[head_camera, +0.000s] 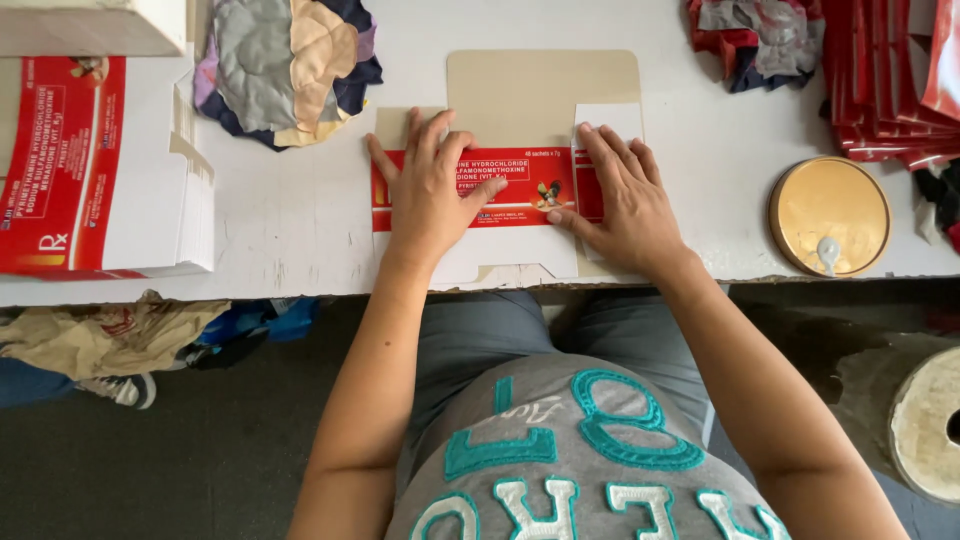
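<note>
White and scuffed, the counter (290, 220) carries at its near edge a flat red-and-white unfolded cardboard carton (520, 190), pressed down by the left hand (432, 190) and right hand (625, 200), each grip open and flat-fingered, with a round gold tin lid (830, 215) toward the right edge

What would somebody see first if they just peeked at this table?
Probably the flat red and white carton in the middle of the white table, pressed down by the left hand and the right hand. Next, the stack of matching flat cartons at the left, and the round gold lid at the right.
</note>
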